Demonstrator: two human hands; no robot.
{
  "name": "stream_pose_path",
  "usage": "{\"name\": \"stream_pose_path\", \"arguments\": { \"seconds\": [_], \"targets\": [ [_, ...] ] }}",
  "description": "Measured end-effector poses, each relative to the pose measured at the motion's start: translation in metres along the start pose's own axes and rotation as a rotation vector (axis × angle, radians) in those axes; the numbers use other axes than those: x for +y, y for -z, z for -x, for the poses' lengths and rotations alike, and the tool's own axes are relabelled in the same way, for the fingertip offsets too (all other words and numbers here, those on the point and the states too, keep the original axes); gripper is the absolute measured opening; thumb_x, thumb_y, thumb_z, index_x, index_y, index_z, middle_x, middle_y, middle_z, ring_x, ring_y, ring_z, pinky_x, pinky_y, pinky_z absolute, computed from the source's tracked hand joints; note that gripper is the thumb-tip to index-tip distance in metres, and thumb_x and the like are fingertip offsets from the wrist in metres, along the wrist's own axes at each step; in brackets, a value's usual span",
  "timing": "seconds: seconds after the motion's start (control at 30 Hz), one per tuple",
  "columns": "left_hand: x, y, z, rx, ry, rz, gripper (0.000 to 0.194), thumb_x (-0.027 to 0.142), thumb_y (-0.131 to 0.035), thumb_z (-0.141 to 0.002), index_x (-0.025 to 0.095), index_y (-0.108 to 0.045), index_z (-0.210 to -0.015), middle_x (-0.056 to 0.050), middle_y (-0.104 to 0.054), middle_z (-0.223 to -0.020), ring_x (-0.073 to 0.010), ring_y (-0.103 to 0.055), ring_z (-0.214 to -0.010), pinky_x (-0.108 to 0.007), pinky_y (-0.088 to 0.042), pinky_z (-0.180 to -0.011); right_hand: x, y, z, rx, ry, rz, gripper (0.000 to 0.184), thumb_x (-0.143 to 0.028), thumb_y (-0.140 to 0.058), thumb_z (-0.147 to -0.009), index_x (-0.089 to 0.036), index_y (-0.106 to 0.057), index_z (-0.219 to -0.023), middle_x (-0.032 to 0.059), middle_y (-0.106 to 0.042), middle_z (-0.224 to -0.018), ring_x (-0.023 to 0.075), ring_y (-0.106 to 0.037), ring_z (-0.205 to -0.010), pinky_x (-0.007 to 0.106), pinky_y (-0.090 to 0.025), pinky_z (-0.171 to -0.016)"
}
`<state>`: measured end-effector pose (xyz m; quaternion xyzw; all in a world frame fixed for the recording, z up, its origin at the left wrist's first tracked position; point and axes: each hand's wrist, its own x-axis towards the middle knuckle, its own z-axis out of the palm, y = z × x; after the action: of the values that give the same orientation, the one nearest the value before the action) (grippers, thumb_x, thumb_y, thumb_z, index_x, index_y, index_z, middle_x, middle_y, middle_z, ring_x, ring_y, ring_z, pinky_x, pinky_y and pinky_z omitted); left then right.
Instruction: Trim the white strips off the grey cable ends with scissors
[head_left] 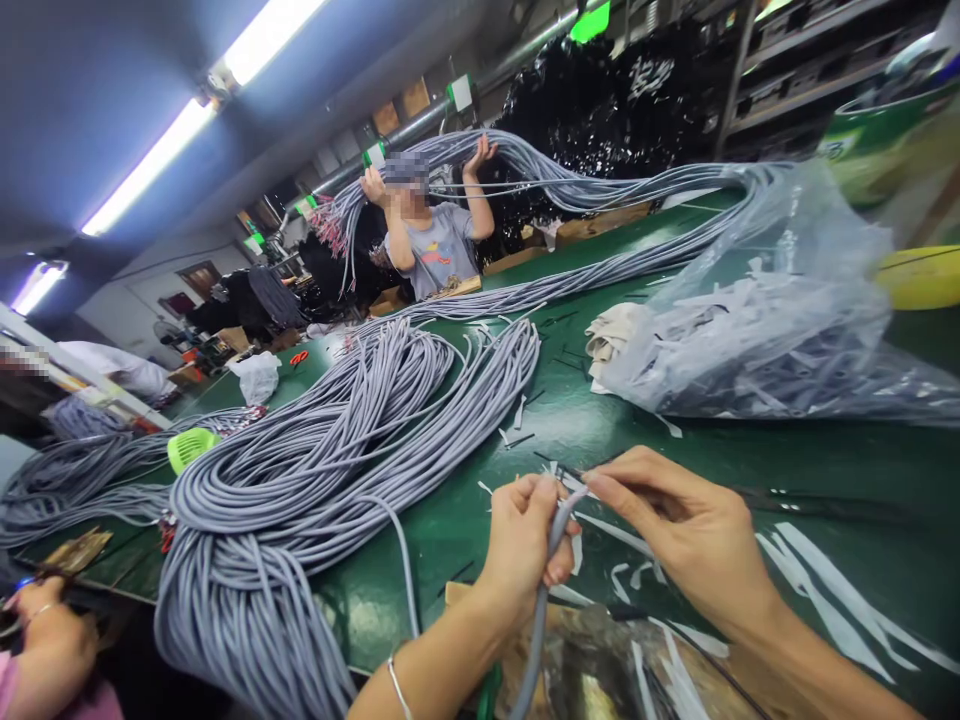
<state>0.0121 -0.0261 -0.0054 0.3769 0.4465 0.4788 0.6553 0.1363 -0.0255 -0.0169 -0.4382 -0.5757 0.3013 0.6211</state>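
Observation:
Near the front of the green table, my left hand (525,535) is wrapped round a grey cable (538,620) close to its end. The cable runs down from the fist and out of the bottom of the view. My right hand (675,520) pinches at the tip of this cable with thumb and forefinger; what exactly lies between those fingertips is too small to make out. White strips and thin dark bits lie on the table around both hands. A large coil of grey cables (300,480) spreads to the left of my left hand.
Across the green table (600,430), a person (439,245) lifts a long cable bundle (570,185) overhead. A clear plastic bag (772,340) of white strips stands at right. Farther left are a green basket (191,448), red scissors (299,357) and another person's arm (56,635).

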Motion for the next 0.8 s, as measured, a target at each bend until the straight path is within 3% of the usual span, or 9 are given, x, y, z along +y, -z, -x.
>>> {"name": "stream_pose_path", "arguments": {
  "seconds": [0.1, 0.17, 0.23, 0.3, 0.43, 0.57, 0.67, 0.8],
  "targets": [
    [-0.001, 0.000, 0.000, 0.000, -0.049, -0.006, 0.064, 0.073, -0.073, -0.046, 0.018, -0.044, -0.061, 0.007, -0.050, -0.038, -0.0027, -0.030, -0.016, -0.013, -0.012, -0.020, 0.002, -0.002, 0.005, 0.073, 0.072, 0.092, 0.026, -0.050, -0.063, -0.078, -0.024, -0.069, -0.082, 0.0001, -0.055, -0.064, 0.0101, -0.042, -0.044, 0.025, -0.038, -0.042],
    [-0.002, 0.000, 0.000, -0.022, -0.074, -0.024, 0.063, 0.074, -0.070, -0.051, 0.019, -0.043, -0.061, 0.010, -0.043, -0.033, -0.0035, -0.029, -0.016, -0.014, -0.013, -0.019, 0.001, -0.003, 0.008, 0.043, 0.188, 0.169, 0.021, -0.042, -0.065, -0.078, -0.025, -0.070, -0.089, 0.0002, -0.056, -0.067, 0.0105, -0.046, -0.046, 0.025, -0.040, -0.045],
    [-0.004, 0.000, -0.001, -0.042, -0.082, -0.045, 0.061, 0.074, -0.068, -0.054, 0.019, -0.044, -0.063, 0.013, -0.035, -0.028, -0.0043, -0.028, -0.015, -0.013, -0.013, -0.019, 0.000, -0.004, 0.009, -0.034, 0.296, 0.202, 0.014, -0.038, -0.064, -0.079, -0.025, -0.070, -0.082, 0.0019, -0.057, -0.068, 0.0130, -0.055, -0.055, 0.025, -0.045, -0.051],
    [-0.005, 0.000, -0.001, -0.035, -0.085, -0.049, 0.060, 0.074, -0.068, -0.055, 0.019, -0.044, -0.065, 0.013, -0.036, -0.029, -0.0041, -0.028, -0.016, -0.013, -0.013, -0.019, -0.001, -0.005, 0.009, -0.072, 0.309, 0.186, 0.017, -0.036, -0.060, -0.082, -0.024, -0.068, -0.074, 0.0033, -0.057, -0.069, 0.0143, -0.058, -0.059, 0.024, -0.047, -0.053],
    [-0.004, 0.001, -0.001, -0.009, -0.084, -0.001, 0.063, 0.074, -0.070, -0.053, 0.018, -0.044, -0.068, 0.008, -0.052, -0.041, -0.0028, -0.031, -0.016, -0.013, -0.012, -0.020, 0.004, -0.006, 0.003, -0.072, 0.121, 0.128, 0.031, -0.047, -0.058, -0.082, -0.021, -0.064, -0.066, 0.0033, -0.056, -0.065, 0.0124, -0.053, -0.050, 0.023, -0.043, -0.042],
    [-0.004, 0.001, -0.002, -0.020, -0.062, 0.035, 0.065, 0.073, -0.072, -0.051, 0.019, -0.043, -0.074, 0.008, -0.053, -0.041, -0.0035, -0.031, -0.016, -0.012, -0.013, -0.019, 0.011, -0.006, -0.001, -0.110, -0.080, 0.033, 0.047, -0.066, -0.063, -0.069, -0.020, -0.063, -0.059, 0.0029, -0.056, -0.059, 0.0134, -0.053, -0.048, 0.025, -0.044, -0.043],
    [-0.008, 0.002, -0.002, -0.035, -0.053, 0.062, 0.066, 0.070, -0.074, -0.054, 0.020, -0.045, -0.085, 0.009, -0.054, -0.041, -0.0037, -0.031, -0.016, -0.011, -0.014, -0.021, 0.008, -0.005, -0.002, -0.141, -0.243, -0.147, 0.051, -0.069, -0.066, -0.063, -0.019, -0.067, -0.067, 0.0035, -0.060, -0.061, 0.0143, -0.055, -0.052, 0.024, -0.046, -0.046],
    [-0.017, 0.006, -0.004, -0.078, -0.032, 0.119, 0.065, 0.065, -0.075, -0.059, 0.021, -0.044, -0.096, 0.011, -0.051, -0.042, -0.0026, -0.030, -0.017, -0.009, -0.015, -0.023, -0.002, -0.003, -0.002, -0.398, -0.362, -0.320, 0.056, -0.071, -0.064, -0.063, -0.017, -0.072, -0.079, 0.0001, -0.054, -0.051, 0.0120, -0.048, -0.045, 0.023, -0.040, -0.041]
  ]
}}
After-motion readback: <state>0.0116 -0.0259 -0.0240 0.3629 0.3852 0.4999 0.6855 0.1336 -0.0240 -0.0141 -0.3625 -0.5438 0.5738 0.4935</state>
